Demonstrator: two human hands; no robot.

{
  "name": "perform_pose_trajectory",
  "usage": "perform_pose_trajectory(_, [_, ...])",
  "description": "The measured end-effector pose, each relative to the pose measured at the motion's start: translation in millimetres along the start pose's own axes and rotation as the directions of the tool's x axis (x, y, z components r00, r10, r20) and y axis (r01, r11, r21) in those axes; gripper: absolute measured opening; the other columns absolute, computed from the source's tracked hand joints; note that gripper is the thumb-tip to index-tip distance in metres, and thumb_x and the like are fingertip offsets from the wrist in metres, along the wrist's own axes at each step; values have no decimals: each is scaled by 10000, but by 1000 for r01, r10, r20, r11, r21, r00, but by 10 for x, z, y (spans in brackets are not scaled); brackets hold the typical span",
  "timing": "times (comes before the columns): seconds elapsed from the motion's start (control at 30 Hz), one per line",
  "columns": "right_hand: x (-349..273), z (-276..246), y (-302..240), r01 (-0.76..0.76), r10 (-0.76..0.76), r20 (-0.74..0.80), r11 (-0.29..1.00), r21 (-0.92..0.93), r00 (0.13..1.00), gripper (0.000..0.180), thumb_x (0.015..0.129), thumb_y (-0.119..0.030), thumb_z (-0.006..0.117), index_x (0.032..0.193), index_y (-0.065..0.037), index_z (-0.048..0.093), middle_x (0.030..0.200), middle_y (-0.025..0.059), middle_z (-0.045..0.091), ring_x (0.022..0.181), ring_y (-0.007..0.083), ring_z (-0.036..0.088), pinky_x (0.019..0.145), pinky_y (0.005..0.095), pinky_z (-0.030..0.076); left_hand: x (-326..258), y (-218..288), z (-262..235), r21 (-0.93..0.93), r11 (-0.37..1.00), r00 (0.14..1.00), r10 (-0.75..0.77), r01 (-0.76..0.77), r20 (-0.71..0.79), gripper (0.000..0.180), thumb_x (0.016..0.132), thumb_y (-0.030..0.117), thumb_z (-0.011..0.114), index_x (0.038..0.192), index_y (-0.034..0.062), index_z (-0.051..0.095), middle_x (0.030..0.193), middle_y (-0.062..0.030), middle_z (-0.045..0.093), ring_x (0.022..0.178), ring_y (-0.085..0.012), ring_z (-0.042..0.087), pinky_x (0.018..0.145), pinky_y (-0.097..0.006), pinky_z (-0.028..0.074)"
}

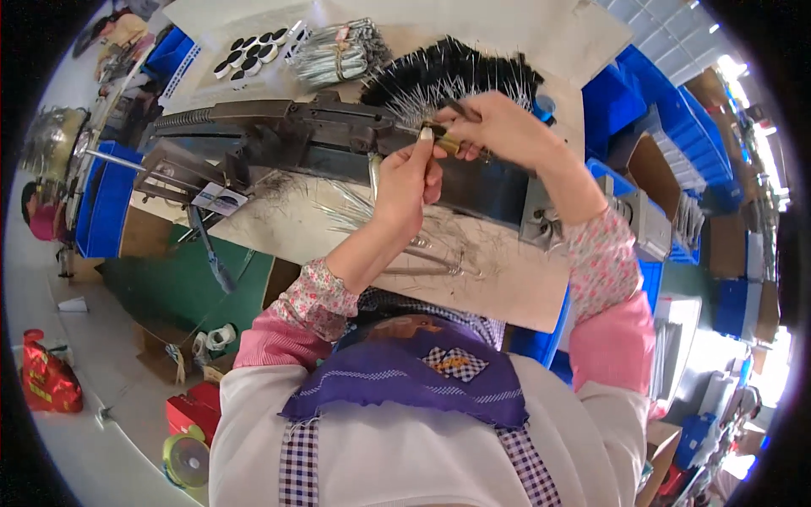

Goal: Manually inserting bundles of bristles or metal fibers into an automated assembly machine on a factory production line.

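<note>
Both of my hands meet over a long dark metal bench machine. My left hand is closed, its thumb pressed against a small brass-coloured part on the machine; what lies inside its fingers is hidden. My right hand has its fingers closed around the right side of that brass-coloured part, where a dark piece also shows. Just beyond my hands lies a large pile of black bristle brushes with thin wire stems. Loose silver wire stems are scattered on the bench left of my left wrist.
Bundled silver wire pieces and white round pieces with black tops sit at the back. Scissors-like metal tools lie on the wooden bench near its front edge. Blue bins stand at right; a metal bracket protrudes at left.
</note>
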State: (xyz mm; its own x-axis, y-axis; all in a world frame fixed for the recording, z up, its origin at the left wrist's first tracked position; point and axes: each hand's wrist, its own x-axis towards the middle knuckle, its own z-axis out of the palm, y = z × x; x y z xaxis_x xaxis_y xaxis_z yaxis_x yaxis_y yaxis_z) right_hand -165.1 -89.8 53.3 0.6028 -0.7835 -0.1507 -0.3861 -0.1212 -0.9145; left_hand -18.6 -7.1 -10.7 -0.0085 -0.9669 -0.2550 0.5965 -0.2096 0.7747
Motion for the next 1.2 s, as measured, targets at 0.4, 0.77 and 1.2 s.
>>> perform_pose_trajectory(0.4, [-105, -241, -140, -80, -234, -294, 641, -764, 927, 397, 905, -351, 537, 1207, -99, 591, 954, 176, 552, 963, 344, 553, 844, 409, 456, 31, 260, -66, -602, 720, 923, -146, 345, 355, 894, 925, 624, 317, 1335, -165, 234, 1389, -288, 331, 1347, -362, 302, 1137, -437, 260])
perform_pose_trajectory(0.77, [-57, 96, -78, 155, -343, -267, 827, -540, 901, 133, 754, -136, 677, 874, -93, 715, 755, 40, 605, 709, 209, 585, 688, 353, 399, -89, 166, -138, -560, 800, 957, -57, 213, 283, 730, 952, 602, 285, 1237, -53, 434, 1257, -134, 500, 1226, -242, 443, 1090, -377, 304])
perform_pose_trajectory(1.2, [-97, 146, -92, 306, -572, -86, 554, -774, 816, 124, 742, -109, 686, 865, -117, 696, 726, 24, 558, 727, 208, 569, 747, 350, 360, -85, 227, -58, -445, 888, 976, -22, 118, 215, 692, 966, 567, 290, 1255, -48, 414, 1273, -162, 483, 1244, -272, 434, 1129, -393, 270])
